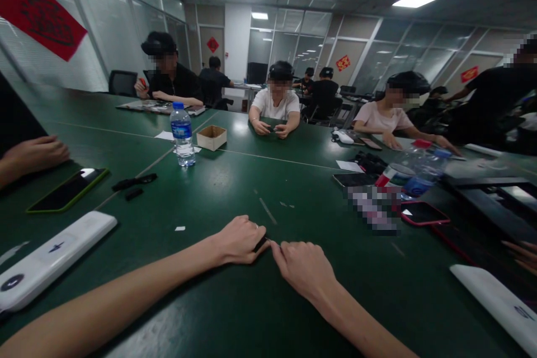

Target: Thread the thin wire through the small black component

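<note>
The tightly curled left hand grips a small black object at its three o'clock over the dark-green table, while whether the folded right hand, at the object's four o'clock, holds anything cannot be told.

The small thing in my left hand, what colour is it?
The small thing looks black, in the head view.
</note>
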Available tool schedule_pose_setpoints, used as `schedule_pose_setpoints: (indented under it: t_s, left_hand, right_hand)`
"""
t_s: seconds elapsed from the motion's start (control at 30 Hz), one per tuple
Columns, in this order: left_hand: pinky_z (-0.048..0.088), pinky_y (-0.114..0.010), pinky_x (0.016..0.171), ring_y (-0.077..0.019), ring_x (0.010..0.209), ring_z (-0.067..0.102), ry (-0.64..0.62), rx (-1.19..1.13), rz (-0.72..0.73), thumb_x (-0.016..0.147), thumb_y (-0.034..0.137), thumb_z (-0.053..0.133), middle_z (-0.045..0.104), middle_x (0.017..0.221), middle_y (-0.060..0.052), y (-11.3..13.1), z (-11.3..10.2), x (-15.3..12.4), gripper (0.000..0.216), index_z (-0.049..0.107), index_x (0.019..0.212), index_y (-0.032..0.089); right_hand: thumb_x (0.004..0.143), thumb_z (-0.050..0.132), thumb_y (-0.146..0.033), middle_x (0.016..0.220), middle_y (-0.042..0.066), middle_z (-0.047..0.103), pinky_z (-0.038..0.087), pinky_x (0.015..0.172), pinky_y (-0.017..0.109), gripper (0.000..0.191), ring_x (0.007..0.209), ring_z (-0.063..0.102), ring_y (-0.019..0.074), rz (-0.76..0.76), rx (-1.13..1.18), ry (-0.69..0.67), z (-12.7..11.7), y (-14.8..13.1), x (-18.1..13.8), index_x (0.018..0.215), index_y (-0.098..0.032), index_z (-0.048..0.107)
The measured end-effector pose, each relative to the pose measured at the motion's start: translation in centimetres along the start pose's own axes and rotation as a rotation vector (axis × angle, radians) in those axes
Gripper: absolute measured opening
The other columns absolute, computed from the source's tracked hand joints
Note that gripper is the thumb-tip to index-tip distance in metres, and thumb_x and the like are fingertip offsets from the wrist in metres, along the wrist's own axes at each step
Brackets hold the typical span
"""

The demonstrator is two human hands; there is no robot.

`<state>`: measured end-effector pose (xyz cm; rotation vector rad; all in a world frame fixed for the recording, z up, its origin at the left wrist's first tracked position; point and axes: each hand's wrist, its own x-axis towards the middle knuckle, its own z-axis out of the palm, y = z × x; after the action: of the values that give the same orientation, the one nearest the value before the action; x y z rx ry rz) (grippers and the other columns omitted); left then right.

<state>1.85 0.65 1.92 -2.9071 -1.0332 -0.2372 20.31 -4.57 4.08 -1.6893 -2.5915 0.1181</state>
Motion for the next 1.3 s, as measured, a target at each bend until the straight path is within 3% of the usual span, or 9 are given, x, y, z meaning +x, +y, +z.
schedule_pose_setpoints:
  t_s: [0.4, 0.6, 0.8, 0.87, 0.97, 1.07, 1.3]
  left_hand:
    - [0.044, -0.036, 0.069, -0.0226, 0.063, 0.064, 0.005, 0.005, 0.078, 0.094, 0.043, 0.037, 0.066, 0.069, -0.007, -0.3, -0.4, -0.1, 0.034, 0.053, 0.079, 0.017]
    - [0.044, -0.036, 0.069, -0.0224, 0.062, 0.064, 0.003, -0.029, 0.111, 0.094, 0.045, 0.037, 0.065, 0.069, -0.006, -0.4, -0.6, -0.2, 0.034, 0.052, 0.079, 0.017]
    - [0.045, -0.036, 0.064, -0.0243, 0.062, 0.064, -0.041, 0.004, 0.025, 0.094, 0.046, 0.035, 0.067, 0.071, -0.009, -0.3, -0.3, 0.5, 0.037, 0.054, 0.082, 0.017]
    - [0.045, -0.037, 0.067, -0.0242, 0.064, 0.065, -0.04, 0.007, 0.016, 0.094, 0.045, 0.035, 0.067, 0.073, -0.009, -0.2, -0.3, 0.5, 0.036, 0.054, 0.083, 0.016]
    - [0.045, -0.038, 0.07, -0.0238, 0.066, 0.065, -0.031, 0.008, 0.017, 0.094, 0.044, 0.037, 0.067, 0.074, -0.009, -0.1, -0.4, 0.3, 0.035, 0.054, 0.084, 0.016]
    - [0.045, -0.037, 0.069, -0.024, 0.065, 0.065, -0.025, 0.004, 0.02, 0.094, 0.044, 0.037, 0.067, 0.073, -0.008, -0.2, -0.4, 0.2, 0.034, 0.054, 0.083, 0.016]
    - [0.044, -0.036, 0.071, -0.0228, 0.066, 0.064, -0.022, -0.026, 0.018, 0.092, 0.041, 0.04, 0.067, 0.073, -0.008, -0.2, -0.4, 0.1, 0.03, 0.053, 0.082, 0.017]
  right_hand:
    - [0.099, 0.026, -0.039, 0.065, 0.006, 0.065, 0.039, 0.054, 0.024, 0.052, 0.052, 0.059, 0.0137, -0.086, -0.111, 0.069, 0.0, 0.4, 0.1, 0.073, -0.016, 0.065]
    - [0.099, 0.028, -0.037, 0.062, 0.004, 0.064, 0.033, 0.05, 0.022, 0.051, 0.047, 0.054, 0.01, -0.142, -0.107, 0.126, 0.0, 0.9, -0.1, 0.07, -0.015, 0.064]
    - [0.091, 0.042, -0.041, 0.056, 0.004, 0.062, 0.027, 0.048, 0.024, 0.041, 0.046, 0.051, 0.0114, -0.496, -0.085, 0.219, 1.3, -3.4, -1.4, 0.064, -0.016, 0.062]
    - [0.09, 0.042, -0.041, 0.056, 0.004, 0.062, 0.026, 0.048, 0.024, 0.041, 0.046, 0.05, 0.0115, -0.532, -0.066, 0.249, 1.7, -4.7, -1.7, 0.064, -0.016, 0.061]
    - [0.092, 0.039, -0.038, 0.06, 0.004, 0.063, 0.025, 0.049, 0.025, 0.039, 0.048, 0.05, 0.0113, -0.482, -0.066, 0.274, 1.8, -4.6, -1.6, 0.068, -0.016, 0.061]
    - [0.094, 0.035, -0.035, 0.062, 0.004, 0.063, 0.025, 0.05, 0.025, 0.041, 0.049, 0.051, 0.0108, -0.397, -0.064, 0.285, 1.5, -2.8, -1.1, 0.07, -0.016, 0.062]
    - [0.098, 0.027, -0.04, 0.066, 0.006, 0.064, 0.029, 0.049, 0.023, 0.051, 0.049, 0.053, 0.0108, -0.12, -0.135, 0.169, 0.1, 0.5, 0.2, 0.072, -0.016, 0.064]
